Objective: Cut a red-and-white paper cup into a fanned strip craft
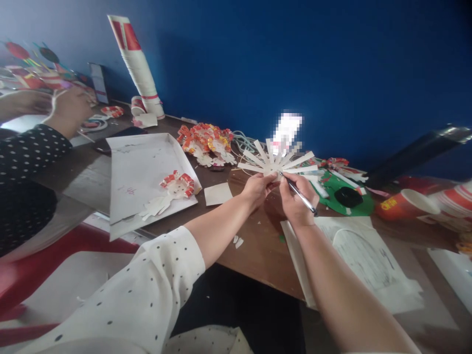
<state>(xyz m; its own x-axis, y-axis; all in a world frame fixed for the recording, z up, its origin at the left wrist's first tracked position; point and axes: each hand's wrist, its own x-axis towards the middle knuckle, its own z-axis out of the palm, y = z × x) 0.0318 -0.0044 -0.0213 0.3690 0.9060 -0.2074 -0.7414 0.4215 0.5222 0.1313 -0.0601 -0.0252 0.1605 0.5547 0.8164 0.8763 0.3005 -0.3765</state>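
My left hand (260,189) pinches the lower edge of a white paper cutout (272,164) whose narrow strips fan outward from a round middle. In my right hand (299,199) is a silver-and-black pen (300,194), its tip at the cutout's middle, where small dark marks show. Both hands are above the brown table, close together. Left of them lies a small square of white paper (218,193). A finished-looking paper figure with curled red-and-white strips (179,184) rests on a large white sheet (129,172).
A pile of curled red paper pieces (208,140) sits by the wall. Tall stacked paper cups (140,69) lean at the back left. On the right are green paper (359,204), an orange cup (407,204) and drawn-on sheets (363,250). Another person's hand (70,108) works at far left.
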